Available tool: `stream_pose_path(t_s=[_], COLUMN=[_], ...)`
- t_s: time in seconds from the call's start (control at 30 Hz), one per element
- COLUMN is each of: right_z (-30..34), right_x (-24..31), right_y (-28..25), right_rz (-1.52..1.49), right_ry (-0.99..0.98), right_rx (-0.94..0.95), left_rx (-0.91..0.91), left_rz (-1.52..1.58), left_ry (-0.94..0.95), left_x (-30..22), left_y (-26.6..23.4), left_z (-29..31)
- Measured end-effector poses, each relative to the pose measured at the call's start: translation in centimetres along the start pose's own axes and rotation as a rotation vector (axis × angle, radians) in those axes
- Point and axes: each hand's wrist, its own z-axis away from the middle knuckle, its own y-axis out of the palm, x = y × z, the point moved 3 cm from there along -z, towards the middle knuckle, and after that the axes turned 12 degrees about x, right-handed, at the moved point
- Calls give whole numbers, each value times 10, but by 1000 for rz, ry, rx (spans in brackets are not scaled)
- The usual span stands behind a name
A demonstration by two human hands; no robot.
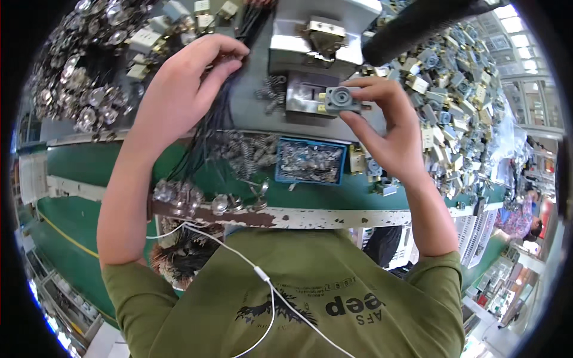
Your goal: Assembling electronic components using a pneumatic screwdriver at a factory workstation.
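Observation:
Between the thumb and fingers of my right hand (391, 119), a small grey square switch-like part (339, 99) with a round raised centre and brass-coloured terminals is gripped. It is at the front of a metal block fixture (305, 98); I cannot tell whether it touches it. My left hand (194, 77) is closed in a pinch, its fingertips left of the metal machine (325, 39). What those fingers hold, if anything, is too small to make out. Thin black wires (218, 122) run beneath that hand and over the bench edge.
Shiny round metal parts (89, 95) are heaped at the left. Similar grey and cream parts (444, 95) pile up at the right. A blue tray (276, 170) of small metal pieces sits nearer me, beside loose springs (248, 152). A black tube (412, 33) slants across the upper right.

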Motion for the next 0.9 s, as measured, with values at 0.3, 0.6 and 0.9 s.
stream_pose_path(t_s=[0.3,0.6,0.9], right_z=[-18,-19,-28], right_x=[-30,-21,-18], right_y=[31,27,24], right_rz=[545,739,813], right_ry=[12,-80,-148], right_rx=[3,54,145], left_rx=[-4,246,435], left_rz=[18,-65,13], left_ry=[-7,-9,-67], left_x=[10,5,5], left_y=[-5,-11,-18], left_z=[14,28,53])
